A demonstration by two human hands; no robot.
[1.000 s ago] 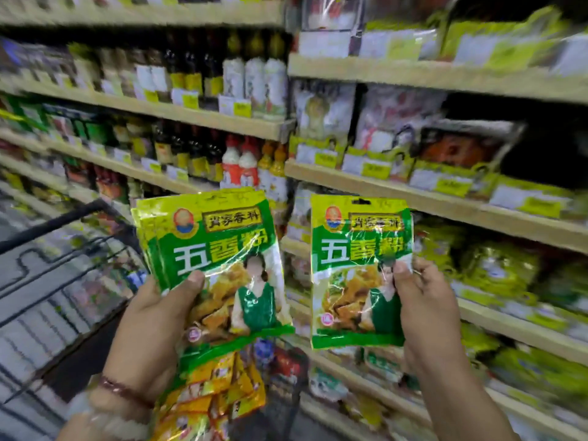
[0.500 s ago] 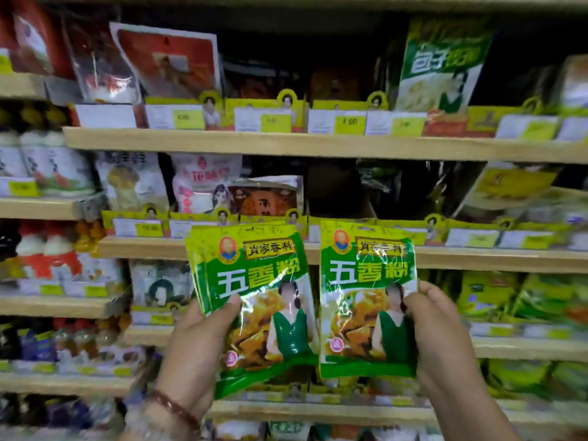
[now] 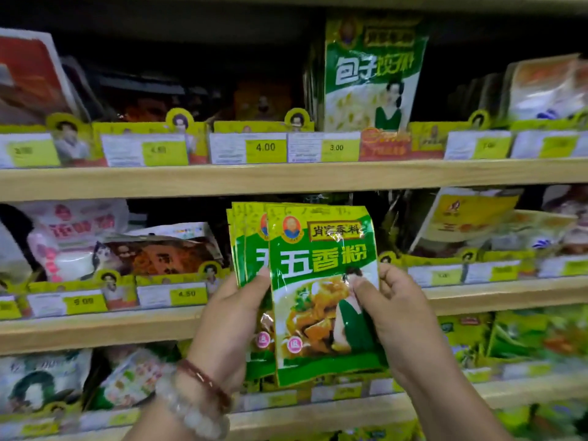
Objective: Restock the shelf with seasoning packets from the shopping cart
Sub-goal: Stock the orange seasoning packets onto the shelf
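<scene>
Green foil seasoning packets (image 3: 321, 300) sat fanned in both hands, held up before the middle shelf (image 3: 95, 329) — left hand (image 3: 229, 329) gripped the rear stack, right hand (image 3: 394, 316) pinched the front one. Risk: slick foil — loose pinch could let packets slide and drop.

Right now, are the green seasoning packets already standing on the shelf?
No, the green seasoning packets are in the air before the shelf, gripped between the left hand and the right hand.
</scene>
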